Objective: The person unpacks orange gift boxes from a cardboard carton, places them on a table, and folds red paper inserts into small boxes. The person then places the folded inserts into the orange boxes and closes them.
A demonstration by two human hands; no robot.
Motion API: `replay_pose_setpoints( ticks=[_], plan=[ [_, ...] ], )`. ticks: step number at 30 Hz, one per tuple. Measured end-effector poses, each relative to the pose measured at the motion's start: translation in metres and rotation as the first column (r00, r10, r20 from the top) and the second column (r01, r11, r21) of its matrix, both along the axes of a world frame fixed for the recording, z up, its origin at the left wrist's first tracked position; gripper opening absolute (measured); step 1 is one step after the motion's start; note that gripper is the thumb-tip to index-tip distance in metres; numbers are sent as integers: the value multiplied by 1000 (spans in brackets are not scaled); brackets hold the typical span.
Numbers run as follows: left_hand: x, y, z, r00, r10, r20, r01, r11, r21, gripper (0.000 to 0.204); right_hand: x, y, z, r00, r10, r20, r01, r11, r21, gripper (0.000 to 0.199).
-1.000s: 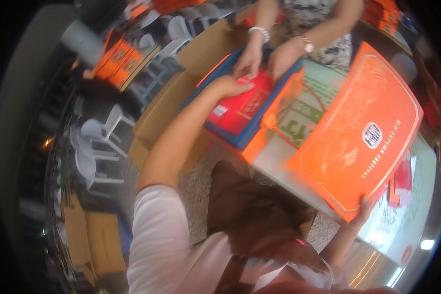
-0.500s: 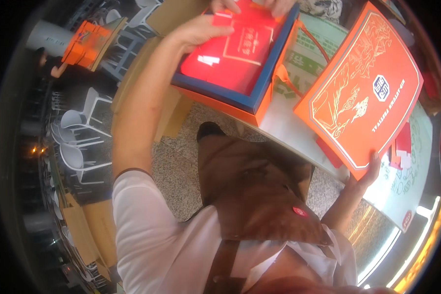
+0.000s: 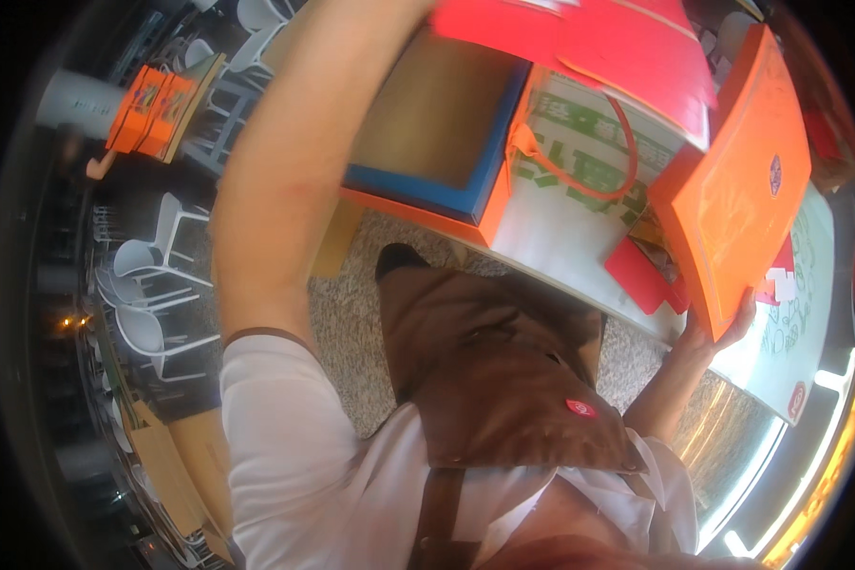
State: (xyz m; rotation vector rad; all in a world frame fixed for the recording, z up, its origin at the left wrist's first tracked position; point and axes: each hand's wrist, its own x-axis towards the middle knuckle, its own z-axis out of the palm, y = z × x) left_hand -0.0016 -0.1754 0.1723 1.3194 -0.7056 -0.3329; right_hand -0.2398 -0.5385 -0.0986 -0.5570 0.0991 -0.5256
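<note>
My right hand is closed on the lower corner of an orange gift-box lid, which is held tilted over the table's right side. My left forearm reaches up past the open gift box; the left hand lies beyond the top edge. The box has a dark blue rim and orange sides, with a brownish, blurred inside. A flat red piece, smeared by motion, hangs over the box's far right corner and the table; what holds it is hidden. An orange ribbon handle loops from the box's right side.
The white table carries green print. Red packets lie by its front edge below the lid. White chairs stand on the left, near cardboard. Further off, orange bags are at the upper left.
The red piece has come out of the box and moved right, baring the inside. My left arm has reached further up, taking the hand out of view. The lid has turned more edge-on.
</note>
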Motion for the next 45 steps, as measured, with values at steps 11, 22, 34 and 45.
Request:
replay_pose_setpoints(
  ticks=[11,22,34,45],
  plan=[
    [-19,-57,-23,917,-22,398,-316,568,760,32,-88,-78,11,574,-819,4,600,417,-683,50],
    [-113,118,-52,575,573,584,-817,427,386,38,-46,42,58,995,-35,-93,8,962,-271,55],
    [-164,176,-125,693,589,416,-717,620,317,75,73,201,102,777,519,-356,-630,628,-458,59],
    [-175,186,-143,719,622,309,-678,726,115,94,68,228,144,913,200,-355,-390,172,-905,75]
  ],
)
